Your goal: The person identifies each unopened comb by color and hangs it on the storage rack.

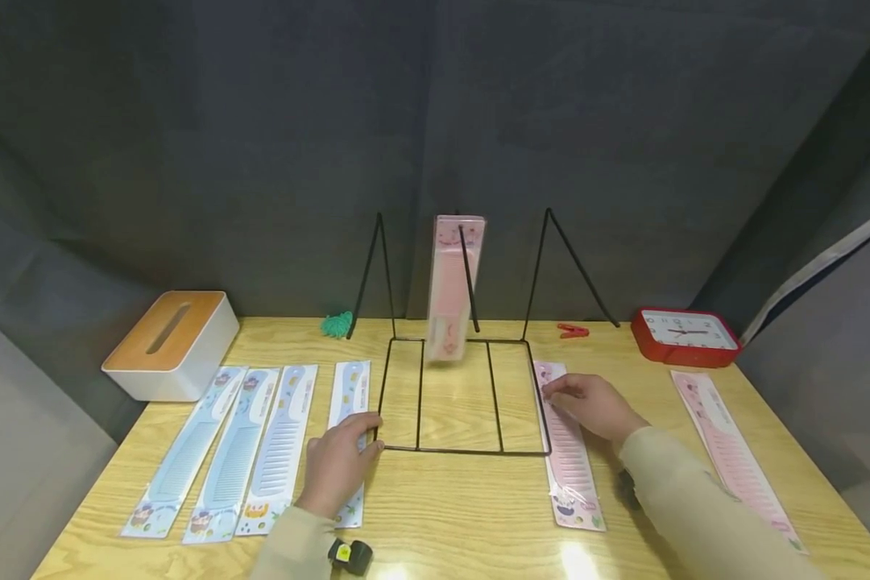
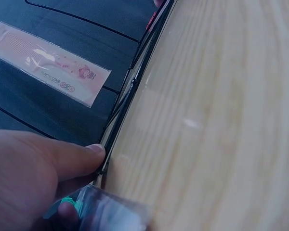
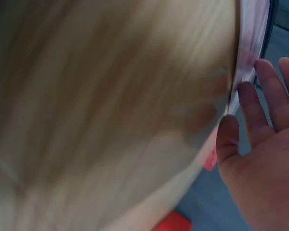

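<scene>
My left hand pinches the front left corner of a black wire display rack between thumb and fingers. The rack's base lies on the table, and its hooked arms rise at the back. From its middle hook hangs a pink packaged comb, also facing the left wrist view. My right hand touches the upper part of another pink packaged comb beside the rack's right edge. In the right wrist view, the right hand's fingers are spread along that package's edge. A blue packaged comb lies partly under my left hand.
Several blue packaged combs lie in a row on the left, near a white tissue box with a wooden lid. Green string, a red clip and a red clock line the back. A pink packaged comb lies far right.
</scene>
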Motion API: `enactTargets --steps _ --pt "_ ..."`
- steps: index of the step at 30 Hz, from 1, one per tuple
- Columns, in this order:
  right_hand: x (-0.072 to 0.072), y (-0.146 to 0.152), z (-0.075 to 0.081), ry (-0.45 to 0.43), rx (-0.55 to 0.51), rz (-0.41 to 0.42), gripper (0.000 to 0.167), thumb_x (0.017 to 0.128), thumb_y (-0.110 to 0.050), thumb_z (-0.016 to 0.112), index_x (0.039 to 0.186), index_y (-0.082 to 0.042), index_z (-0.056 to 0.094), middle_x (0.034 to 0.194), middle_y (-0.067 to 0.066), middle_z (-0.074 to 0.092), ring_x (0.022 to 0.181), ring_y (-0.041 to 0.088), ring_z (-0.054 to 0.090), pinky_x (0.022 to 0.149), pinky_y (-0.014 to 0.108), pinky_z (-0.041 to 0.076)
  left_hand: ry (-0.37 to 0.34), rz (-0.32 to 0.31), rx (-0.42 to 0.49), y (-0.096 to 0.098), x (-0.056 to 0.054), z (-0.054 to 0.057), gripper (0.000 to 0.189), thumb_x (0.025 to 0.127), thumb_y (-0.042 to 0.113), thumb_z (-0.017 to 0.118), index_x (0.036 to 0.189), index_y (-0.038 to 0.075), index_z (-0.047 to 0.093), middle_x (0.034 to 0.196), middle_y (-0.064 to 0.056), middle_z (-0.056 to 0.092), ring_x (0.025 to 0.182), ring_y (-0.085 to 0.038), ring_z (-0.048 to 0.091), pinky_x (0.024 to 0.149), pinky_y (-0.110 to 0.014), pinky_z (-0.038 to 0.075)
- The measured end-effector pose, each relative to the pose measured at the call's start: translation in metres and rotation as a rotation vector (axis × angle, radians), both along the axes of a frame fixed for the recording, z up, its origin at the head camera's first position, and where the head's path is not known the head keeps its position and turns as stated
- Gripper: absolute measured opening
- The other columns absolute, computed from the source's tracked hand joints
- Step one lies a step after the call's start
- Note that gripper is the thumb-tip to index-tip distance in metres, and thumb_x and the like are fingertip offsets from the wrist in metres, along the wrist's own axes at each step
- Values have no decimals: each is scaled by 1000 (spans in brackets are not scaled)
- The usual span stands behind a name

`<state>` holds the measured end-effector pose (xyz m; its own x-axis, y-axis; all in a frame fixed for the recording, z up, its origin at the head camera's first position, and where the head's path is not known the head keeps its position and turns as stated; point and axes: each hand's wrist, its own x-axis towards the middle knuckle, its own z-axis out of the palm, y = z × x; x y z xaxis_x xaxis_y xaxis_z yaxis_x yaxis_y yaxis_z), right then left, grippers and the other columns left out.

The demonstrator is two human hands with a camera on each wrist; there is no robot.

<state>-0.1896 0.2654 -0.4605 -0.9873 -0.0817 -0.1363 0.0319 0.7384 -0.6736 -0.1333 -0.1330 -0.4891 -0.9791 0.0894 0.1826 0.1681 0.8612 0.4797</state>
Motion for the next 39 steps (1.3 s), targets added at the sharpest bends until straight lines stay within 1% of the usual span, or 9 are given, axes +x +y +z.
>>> enactTargets --steps 4,8,11,14,18,25,28,33,39 --pt "3 12 -1 -15 85 44 30 95 -17 66 125 -13 68 137 18 60 133 44 46 109 66 31 1 -4 6 0 1 0 37 89 26 77 124 20 69 134 4 65 113 -25 66 81 -46 40" --pt "6 20 2 -18 166 92 53 86 -2 70 138 -9 58 140 22 55 133 44 46 109 64 32 -1 -1 3 0 1 0 37 89 26 76 124 20 69 134 4 65 114 -25 66 81 -46 40" --pt "10 24 7 -30 267 163 70 78 4 73 143 -13 53 135 22 52 120 41 52 102 63 41 -2 6 -1 -1 0 0 36 89 26 77 124 21 70 134 5 65 113 -25 66 81 -46 40" --pt "13 27 11 -55 365 238 77 72 4 76 142 -21 56 125 17 51 102 32 52 87 55 47 -3 6 -3 -1 0 0 36 89 26 77 124 20 70 133 5 65 113 -25 66 81 -46 40" --pt "17 29 15 -33 472 292 73 69 -2 81 133 -28 63 117 11 50 95 28 49 80 51 42 -8 4 -2 -1 0 -1 36 89 26 77 124 20 70 133 5 65 114 -25 66 82 -47 40" --pt "17 31 19 117 680 337 55 62 -12 82 109 -31 62 128 18 50 115 43 47 82 60 38 1 0 -1 0 0 -1 36 89 26 76 124 20 70 134 4 65 114 -25 66 82 -47 40" --pt "16 32 21 94 717 350 50 61 -14 81 102 -32 60 122 13 52 110 38 49 78 54 38 1 -1 7 0 0 -1 37 89 26 76 124 20 69 134 4 65 114 -25 66 82 -47 41" --pt "17 38 26 -5 744 364 46 57 -13 82 89 -30 53 95 2 49 87 26 45 70 42 31 9 -3 13 -1 -1 -1 37 88 27 77 125 20 69 134 3 65 113 -25 67 82 -47 40" --pt "27 44 38 -79 686 355 50 51 -11 89 80 -25 50 80 0 46 80 24 39 71 43 25 8 -3 17 -2 -2 -2 37 89 27 76 124 21 69 133 4 65 113 -24 66 82 -47 40"
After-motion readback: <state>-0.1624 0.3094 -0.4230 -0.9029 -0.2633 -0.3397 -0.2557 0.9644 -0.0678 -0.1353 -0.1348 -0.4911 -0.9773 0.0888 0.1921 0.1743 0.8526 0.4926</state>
